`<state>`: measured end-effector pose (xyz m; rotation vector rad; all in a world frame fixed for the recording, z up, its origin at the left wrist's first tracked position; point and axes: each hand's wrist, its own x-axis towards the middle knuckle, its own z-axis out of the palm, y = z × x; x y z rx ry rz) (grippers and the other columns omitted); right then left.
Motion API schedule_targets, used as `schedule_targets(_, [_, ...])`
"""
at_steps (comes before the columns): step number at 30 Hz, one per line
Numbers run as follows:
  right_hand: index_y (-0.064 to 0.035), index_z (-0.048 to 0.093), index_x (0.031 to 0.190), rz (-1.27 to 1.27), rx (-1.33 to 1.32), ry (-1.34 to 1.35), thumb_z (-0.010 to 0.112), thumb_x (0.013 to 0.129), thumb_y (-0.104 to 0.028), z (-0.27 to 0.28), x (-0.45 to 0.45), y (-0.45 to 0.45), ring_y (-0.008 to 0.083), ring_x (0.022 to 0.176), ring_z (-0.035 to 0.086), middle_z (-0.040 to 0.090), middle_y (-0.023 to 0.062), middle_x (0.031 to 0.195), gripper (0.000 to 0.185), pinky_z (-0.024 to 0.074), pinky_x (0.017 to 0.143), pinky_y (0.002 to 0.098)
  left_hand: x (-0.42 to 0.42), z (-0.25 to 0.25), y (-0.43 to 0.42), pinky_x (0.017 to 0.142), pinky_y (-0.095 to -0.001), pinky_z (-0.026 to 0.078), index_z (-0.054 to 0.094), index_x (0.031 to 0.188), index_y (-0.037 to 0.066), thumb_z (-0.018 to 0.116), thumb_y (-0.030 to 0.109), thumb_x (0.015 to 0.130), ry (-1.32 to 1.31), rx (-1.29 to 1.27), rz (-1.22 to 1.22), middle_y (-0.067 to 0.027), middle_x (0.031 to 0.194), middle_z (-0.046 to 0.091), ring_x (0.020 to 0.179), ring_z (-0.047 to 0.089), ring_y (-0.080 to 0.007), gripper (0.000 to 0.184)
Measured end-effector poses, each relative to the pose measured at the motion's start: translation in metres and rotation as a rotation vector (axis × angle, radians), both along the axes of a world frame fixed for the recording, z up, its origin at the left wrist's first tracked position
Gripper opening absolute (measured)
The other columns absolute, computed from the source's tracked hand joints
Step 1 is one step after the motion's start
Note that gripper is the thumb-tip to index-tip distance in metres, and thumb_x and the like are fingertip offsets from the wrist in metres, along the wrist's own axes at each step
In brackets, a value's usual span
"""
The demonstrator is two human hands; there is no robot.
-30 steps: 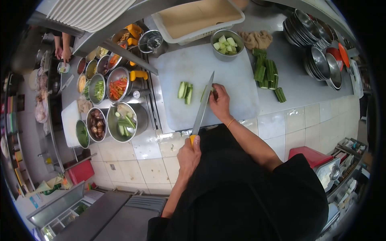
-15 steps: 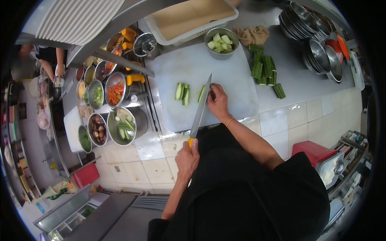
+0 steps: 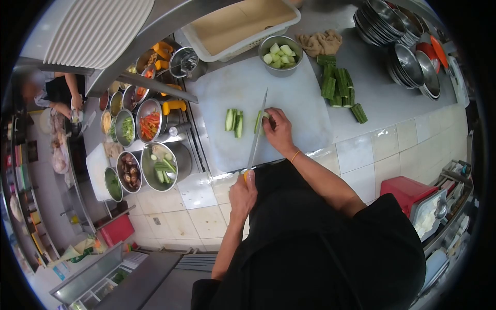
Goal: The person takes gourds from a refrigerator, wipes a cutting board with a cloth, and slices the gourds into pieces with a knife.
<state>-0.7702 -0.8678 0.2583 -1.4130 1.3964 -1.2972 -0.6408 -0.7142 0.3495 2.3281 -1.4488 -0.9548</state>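
My left hand (image 3: 243, 196) is closed around the yellow handle of a long kitchen knife (image 3: 256, 130), whose blade points away over the white cutting board (image 3: 217, 93). Under the blade's far half lies a green cucumber piece (image 3: 260, 120), and the fingers of my right hand (image 3: 278, 130) are bent against it. Cut cucumber strips (image 3: 233, 122) lie to the left on the board. At the board's far edge a steel bowl (image 3: 280, 68) holds pale green chunks. Several dark green cucumber lengths (image 3: 338, 87) are piled on the steel counter right of the board.
Steel bowls of sliced peppers (image 3: 150, 126), mushrooms (image 3: 129, 171) and cut vegetables (image 3: 164, 168) stand at left. A white plastic bin (image 3: 240, 31) and a brown cloth (image 3: 319, 43) are behind the board. Stacked metal bowls (image 3: 380, 26) fill the back right. Another person (image 3: 67, 95) works at far left.
The knife blade has come down onto the cucumber piece and now stands more edge-on. My right fingers have shifted slightly on the piece. The view has tilted a little.
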Motion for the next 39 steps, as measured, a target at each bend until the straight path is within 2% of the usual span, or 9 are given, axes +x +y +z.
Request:
schedule_targets(7, [-0.0013, 0.065, 0.108, 0.013, 0.002, 0.018, 0.064, 0.088, -0.004, 0.001, 0.000, 0.000, 0.0193, 0.064, 0.061, 0.065, 0.0117, 0.105, 0.021, 0.0511, 0.061, 0.0312, 0.014, 0.001, -0.007, 0.074, -0.0541, 0.046, 0.064, 0.089, -0.004, 0.039, 0.046, 0.104, 0.130, 0.070, 0.023, -0.0326, 0.085, 0.063, 0.086, 0.059, -0.0537, 0.058])
schedule_targets(9, [-0.0015, 0.066, 0.108, 0.002, -0.022, 0.029, 0.064, 0.089, -0.002, 0.002, -0.001, -0.001, 0.0146, 0.064, 0.059, 0.065, 0.0095, 0.104, 0.020, 0.0495, 0.059, 0.0276, 0.015, -0.002, -0.012, 0.074, -0.0536, 0.046, 0.064, 0.089, -0.004, 0.039, 0.046, 0.104, 0.149, 0.069, 0.014, -0.0325, 0.084, 0.063, 0.084, 0.059, -0.0540, 0.059])
schedule_targets(12, [-0.0015, 0.066, 0.109, 0.011, -0.011, 0.053, 0.064, 0.089, -0.002, 0.000, -0.001, 0.003, 0.0123, 0.064, 0.058, 0.065, 0.0085, 0.103, 0.020, 0.0485, 0.059, 0.0261, 0.018, -0.005, -0.017, 0.067, -0.0467, 0.047, 0.063, 0.084, -0.005, 0.040, 0.048, 0.104, 0.211, 0.101, 0.061, -0.0257, 0.072, 0.063, 0.069, 0.062, -0.0417, 0.061])
schedule_targets(15, [-0.0021, 0.066, 0.110, 0.023, -0.015, 0.067, 0.064, 0.089, -0.002, -0.001, -0.004, -0.001, 0.0129, 0.065, 0.058, 0.065, 0.0086, 0.104, 0.021, 0.0489, 0.059, 0.0267, 0.028, -0.014, -0.017, 0.044, -0.0296, 0.035, 0.059, 0.074, 0.000, 0.043, 0.059, 0.101, 0.432, 0.185, 0.212, -0.0013, 0.054, 0.046, 0.046, 0.043, -0.0103, 0.067])
schedule_targets(21, [-0.0030, 0.065, 0.112, 0.052, -0.056, 0.048, 0.062, 0.089, 0.000, -0.002, -0.014, 0.004, 0.0191, 0.070, 0.062, 0.065, 0.0112, 0.107, 0.023, 0.0519, 0.064, 0.0310, 0.033, -0.008, -0.039, 0.059, -0.0348, 0.045, 0.062, 0.080, -0.005, 0.044, 0.053, 0.103, 0.466, 0.322, 0.236, -0.0108, 0.062, 0.056, 0.057, 0.051, -0.0166, 0.065])
schedule_targets(24, [-0.0026, 0.065, 0.113, 0.062, -0.001, 0.034, 0.063, 0.088, 0.000, 0.003, -0.016, 0.005, 0.0221, 0.072, 0.063, 0.064, 0.0119, 0.109, 0.025, 0.0531, 0.066, 0.0324, 0.028, -0.017, -0.021, 0.048, -0.0334, 0.038, 0.060, 0.079, -0.002, 0.045, 0.058, 0.101, 0.317, 0.030, 0.223, -0.0055, 0.054, 0.050, 0.049, 0.049, -0.0146, 0.065])
schedule_targets(27, [-0.0022, 0.064, 0.112, 0.045, 0.087, -0.004, 0.064, 0.087, 0.000, 0.012, -0.013, 0.007, 0.0229, 0.071, 0.063, 0.063, 0.0119, 0.107, 0.025, 0.0529, 0.067, 0.0326, 0.012, 0.001, -0.008, 0.068, -0.0526, 0.048, 0.063, 0.089, -0.003, 0.042, 0.050, 0.103, 0.139, -0.095, 0.101, -0.0297, 0.074, 0.064, 0.071, 0.062, -0.0490, 0.058])
schedule_targets(31, [-0.0016, 0.062, 0.112, 0.041, 0.034, 0.022, 0.064, 0.083, 0.002, -0.001, -0.011, 0.006, 0.0244, 0.072, 0.063, 0.062, 0.0130, 0.106, 0.029, 0.0527, 0.067, 0.0340, -0.009, 0.017, 0.007, 0.070, -0.0572, 0.048, 0.061, 0.099, -0.001, 0.041, 0.050, 0.103, 0.049, 0.052, 0.049, -0.0318, 0.078, 0.065, 0.077, 0.062, -0.0533, 0.055])
schedule_targets(39, [-0.0013, 0.060, 0.115, 0.055, -0.004, 0.076, 0.061, 0.080, 0.006, -0.003, -0.014, 0.006, 0.0268, 0.074, 0.064, 0.061, 0.0146, 0.109, 0.035, 0.0530, 0.069, 0.0359, -0.017, 0.028, 0.027, 0.071, -0.0572, 0.046, 0.060, 0.096, -0.002, 0.041, 0.050, 0.103, 0.047, 0.147, 0.078, -0.0319, 0.075, 0.063, 0.078, 0.062, -0.0534, 0.055])
